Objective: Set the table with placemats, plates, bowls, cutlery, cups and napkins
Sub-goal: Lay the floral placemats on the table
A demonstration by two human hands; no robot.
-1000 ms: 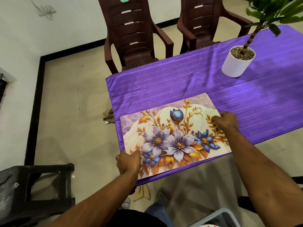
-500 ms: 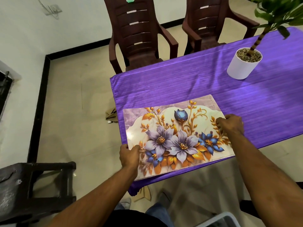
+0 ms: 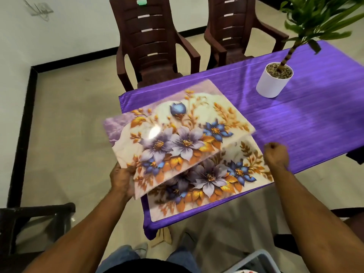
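Observation:
Two floral placemats with purple and blue flowers are in view. The upper placemat (image 3: 177, 133) is lifted off the table and tilted; my left hand (image 3: 123, 180) grips its near left corner. The lower placemat (image 3: 226, 186) lies flat at the near left corner of the purple table (image 3: 315, 119), partly covered by the raised one. My right hand (image 3: 275, 156) hovers over the lower mat's right edge with fingers curled, holding nothing.
A white pot with a green plant (image 3: 273, 79) stands at the back right of the table. Two dark brown chairs (image 3: 151, 46) face the far side. A dark stool (image 3: 33, 223) is on my left, and a grey bin rim (image 3: 256, 261) shows below.
The mats lay stacked flat under both hands. My left hand has now lifted the top mat up and away, uncovering the second one. My right hand let go and drew back to the right.

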